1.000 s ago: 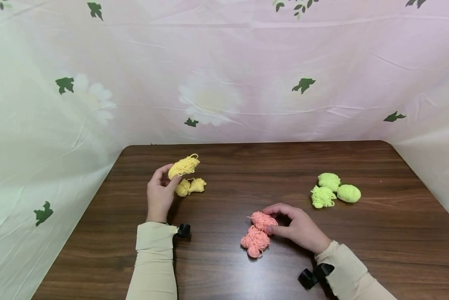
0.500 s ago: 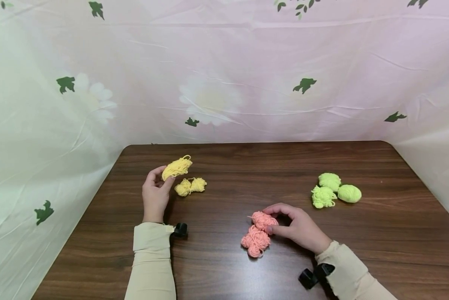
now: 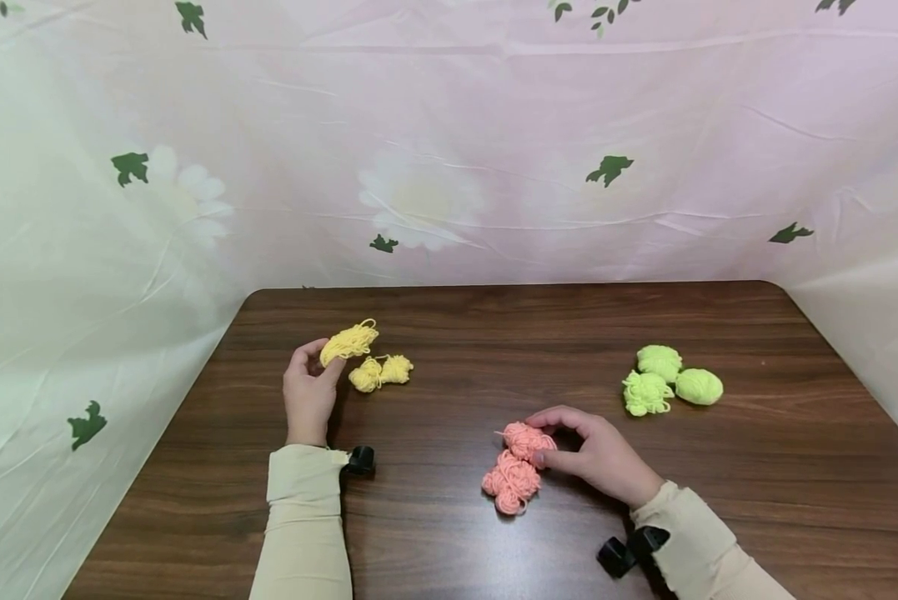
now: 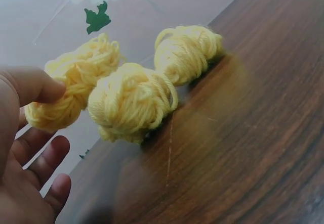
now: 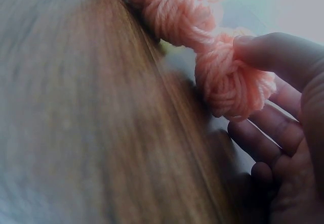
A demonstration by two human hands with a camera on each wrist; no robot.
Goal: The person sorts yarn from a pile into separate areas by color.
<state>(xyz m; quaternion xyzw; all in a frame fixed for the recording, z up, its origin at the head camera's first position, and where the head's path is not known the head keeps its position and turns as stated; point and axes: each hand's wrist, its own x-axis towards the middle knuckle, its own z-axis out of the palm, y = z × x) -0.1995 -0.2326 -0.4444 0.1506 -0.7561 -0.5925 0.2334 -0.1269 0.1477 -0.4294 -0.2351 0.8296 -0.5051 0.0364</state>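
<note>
Between thumb and fingers, my left hand [image 3: 311, 398] pinches a yellow yarn ball [image 3: 349, 342] with loose loops at its far end. Just right of it, two more yellow yarn balls [image 3: 366, 376] lie side by side on the table; the left wrist view shows the nearer yellow ball [image 4: 132, 101] close beside the held one. My right hand [image 3: 604, 458] pinches a coral-pink yarn ball [image 3: 527, 441] with thumb and fingers. Another lumpy pink yarn bundle [image 3: 512, 482] touches it on the near side. In the right wrist view, the thumb lies across the held pink ball [image 5: 230, 85].
Three lime-green yarn balls [image 3: 699, 387] sit clustered at the right of the dark wooden table [image 3: 464, 350]. A floral cloth [image 3: 494, 150] hangs behind the table and along both sides. A black wrist camera [image 3: 632, 550] sits at the right cuff.
My left hand has moved a little left with the yellow yarn ball, which has then come slightly lower. The right hand and the pink yarn have stayed in place.
</note>
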